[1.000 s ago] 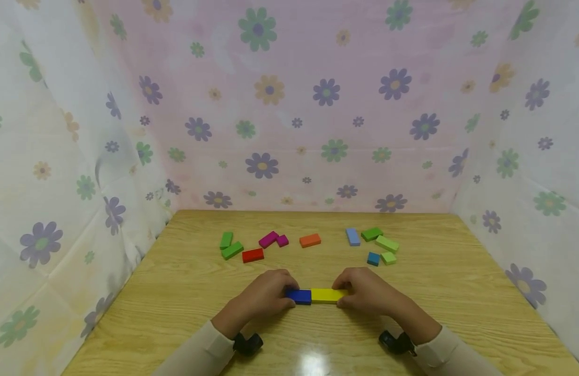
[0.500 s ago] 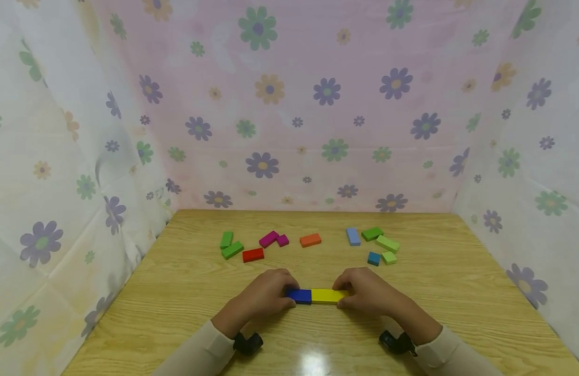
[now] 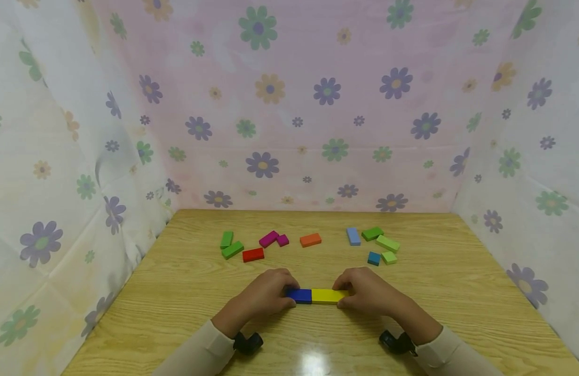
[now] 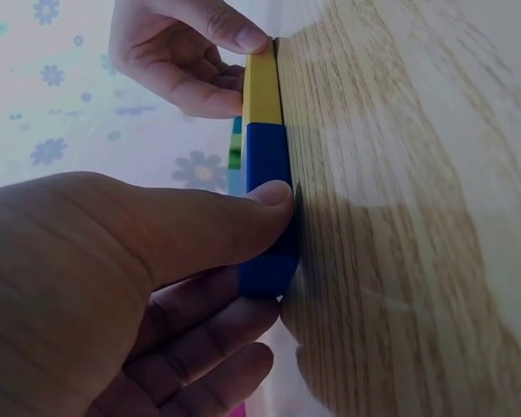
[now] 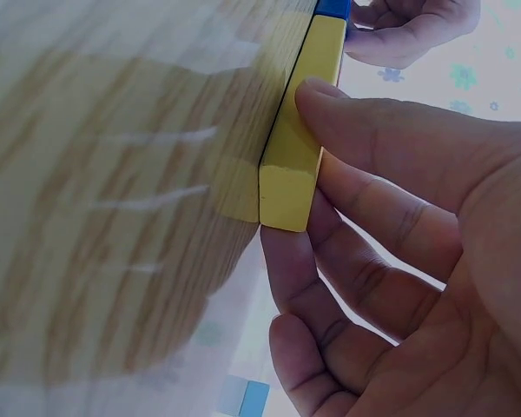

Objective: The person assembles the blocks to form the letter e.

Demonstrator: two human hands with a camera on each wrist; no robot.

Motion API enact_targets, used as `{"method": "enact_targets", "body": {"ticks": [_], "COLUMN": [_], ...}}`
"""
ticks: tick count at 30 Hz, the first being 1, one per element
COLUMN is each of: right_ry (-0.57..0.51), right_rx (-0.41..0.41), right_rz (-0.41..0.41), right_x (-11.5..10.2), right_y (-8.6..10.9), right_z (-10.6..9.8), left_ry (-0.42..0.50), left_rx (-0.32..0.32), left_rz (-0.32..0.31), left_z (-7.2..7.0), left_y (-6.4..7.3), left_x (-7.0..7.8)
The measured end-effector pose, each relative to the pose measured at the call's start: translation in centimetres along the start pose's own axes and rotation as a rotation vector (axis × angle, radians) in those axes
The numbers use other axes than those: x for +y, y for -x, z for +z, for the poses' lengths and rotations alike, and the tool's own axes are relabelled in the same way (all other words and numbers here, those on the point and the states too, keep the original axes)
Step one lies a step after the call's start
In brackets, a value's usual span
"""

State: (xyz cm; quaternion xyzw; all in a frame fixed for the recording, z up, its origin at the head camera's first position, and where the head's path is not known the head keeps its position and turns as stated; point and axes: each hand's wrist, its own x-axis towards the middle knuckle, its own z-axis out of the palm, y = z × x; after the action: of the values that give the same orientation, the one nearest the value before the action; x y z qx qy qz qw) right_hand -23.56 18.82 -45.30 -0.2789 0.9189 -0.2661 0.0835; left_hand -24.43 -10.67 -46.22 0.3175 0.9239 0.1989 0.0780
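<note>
Two in hand: blue block (image 3: 301,296) and yellow block (image 3: 324,296), end to end, touching, on the wooden table (image 3: 482,277).
Left hand (image 3: 269,292): thumb and fingers closed to the blue block's width — pinching its outer end.
Right hand (image 3: 368,292): thumb and fingers likewise pinch the yellow block — some far-side fingertip contact is hard to make out.

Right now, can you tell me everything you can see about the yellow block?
The yellow block is a plain, long bar with flat faces and straight edges. It looks smooth, maybe painted wood. It lies flat on the table, running sideways in the head view. One end meets the blue block, in line with it. The right hand pinches it near the other end, thumb on the side nearest the person.
</note>
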Motion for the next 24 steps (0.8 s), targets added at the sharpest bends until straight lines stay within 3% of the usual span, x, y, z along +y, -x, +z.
{"method": "enact_targets", "body": {"ticks": [24], "right_ry": [-0.028], "right_rx": [0.005], "right_rz": [0.012], "right_x": [0.10], "right_y": [0.10], "right_z": [0.17], "left_ry": [0.005], "left_rx": [0.011], "left_rz": [0.035], "left_z": [0.18], "left_y": [-0.01], "left_x": [-0.34]}}
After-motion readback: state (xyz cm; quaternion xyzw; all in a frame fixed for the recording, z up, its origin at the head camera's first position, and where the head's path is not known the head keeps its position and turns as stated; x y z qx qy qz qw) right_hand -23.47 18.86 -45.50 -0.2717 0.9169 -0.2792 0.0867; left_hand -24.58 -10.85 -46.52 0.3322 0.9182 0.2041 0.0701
